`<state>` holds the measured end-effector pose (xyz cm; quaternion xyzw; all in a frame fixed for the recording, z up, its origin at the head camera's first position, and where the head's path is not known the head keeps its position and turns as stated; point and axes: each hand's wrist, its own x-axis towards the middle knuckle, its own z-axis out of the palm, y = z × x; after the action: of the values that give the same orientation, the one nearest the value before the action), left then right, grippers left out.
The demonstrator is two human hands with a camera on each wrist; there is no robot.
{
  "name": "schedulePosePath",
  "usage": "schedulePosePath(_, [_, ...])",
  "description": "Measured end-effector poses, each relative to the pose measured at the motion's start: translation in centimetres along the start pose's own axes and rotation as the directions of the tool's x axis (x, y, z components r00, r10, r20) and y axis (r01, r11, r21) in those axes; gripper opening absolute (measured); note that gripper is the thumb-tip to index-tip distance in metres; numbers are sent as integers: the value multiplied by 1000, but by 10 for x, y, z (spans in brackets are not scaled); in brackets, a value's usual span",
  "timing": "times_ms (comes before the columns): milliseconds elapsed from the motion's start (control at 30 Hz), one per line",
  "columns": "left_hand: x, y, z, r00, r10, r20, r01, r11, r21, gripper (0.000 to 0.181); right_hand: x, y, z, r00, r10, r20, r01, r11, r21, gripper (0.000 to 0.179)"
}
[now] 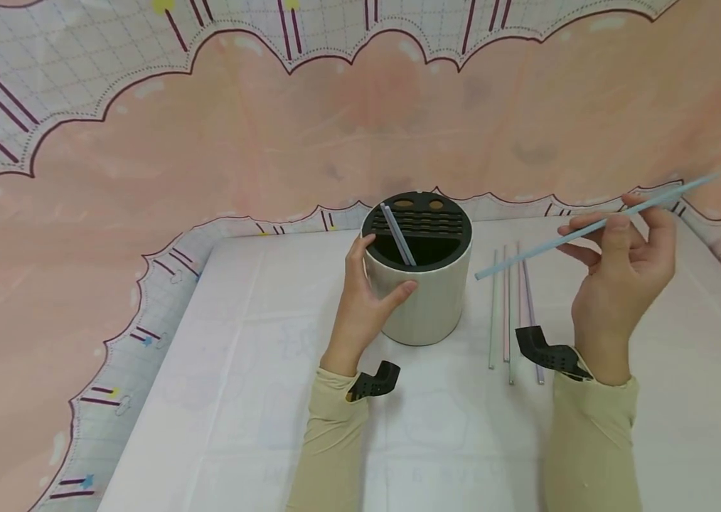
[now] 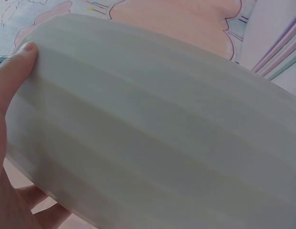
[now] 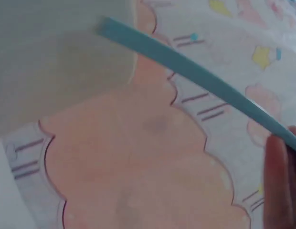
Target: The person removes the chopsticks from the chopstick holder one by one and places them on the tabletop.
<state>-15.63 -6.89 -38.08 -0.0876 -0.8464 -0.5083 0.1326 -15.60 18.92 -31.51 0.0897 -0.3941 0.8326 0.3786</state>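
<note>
A round cream-coloured desk organizer (image 1: 426, 306) with a black compartment top stands on the white tabletop. My left hand (image 1: 363, 299) grips its left side, thumb across the front and a fingertip at the black rim. In the left wrist view the organizer's pale wall (image 2: 153, 124) fills most of the picture. Two pale straws (image 1: 399, 236) lean in the large front compartment. Right of the organizer, my right hand (image 1: 619, 274) holds a light blue straw (image 1: 540, 249) between thumb and fingers, raised above the table and slanting down to the left. That blue straw (image 3: 195, 74) also crosses the right wrist view.
Several pastel straws (image 1: 506, 320) lie side by side on the white tabletop (image 1: 258, 370), right of the organizer and partly behind the blue straw. A peach cloth with a scalloped border (image 1: 258, 149) spreads behind and to the left of the tabletop.
</note>
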Motion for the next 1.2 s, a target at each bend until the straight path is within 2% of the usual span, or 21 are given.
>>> schedulePosePath(67, [0,0,0,1000,-1,0,1,1000,0,83,2,4,-7,996,71,52,-63,987,-148,28])
schedulePosePath(100, [0,0,-1,1000,-3,0,3,1000,0,83,3,7,-10,990,113,79,-91,965,-244,29])
schedulePosePath(133, [0,0,-1,1000,-6,0,6,1000,2,83,4,10,-14,982,162,98,-120,932,-343,29])
schedulePosePath(200, [0,0,-1,1000,-10,-1,10,1000,5,83,5,20,-20,955,264,135,-145,813,-563,31])
schedulePosePath(267, [0,-1,-1,1000,-15,-1,15,1000,8,83,6,31,-27,918,364,160,-133,659,-740,34])
schedulePosePath(300, [1,-1,-2,1000,-16,-2,16,1000,6,83,5,36,-29,897,408,169,-114,582,-805,36])
schedulePosePath(333, [1,-1,-2,1000,-18,-2,18,1000,6,83,5,42,-32,877,447,176,-94,519,-850,37])
schedulePosePath(467, [2,-1,-1,1000,-15,-2,15,1000,-3,83,1,63,-42,776,601,195,-68,386,-920,44])
schedulePosePath(567, [2,-1,-1,1000,-9,-1,9,1000,-3,83,-2,75,-47,680,709,185,-56,302,-952,46])
schedulePosePath(600, [2,0,0,1000,-9,1,9,1000,-4,83,-4,76,-45,650,738,180,-19,253,-967,46])
schedulePosePath(700, [2,1,-1,1000,-17,3,17,1000,0,83,-7,83,-48,574,803,157,9,185,-983,46])
schedulePosePath(800, [2,2,-1,1000,-28,8,28,1000,-1,83,-10,89,-49,536,833,136,40,136,-990,45])
schedulePosePath(867, [2,2,-1,999,-32,10,32,999,1,83,-12,91,-51,530,839,125,56,112,-992,46])
schedulePosePath(1033, [3,3,-1,999,-33,12,33,999,-1,83,-15,98,-56,532,840,103,105,55,-993,46])
schedulePosePath(1200, [4,3,-1,999,-36,11,36,999,2,83,-15,101,-60,553,827,104,169,11,-985,49])
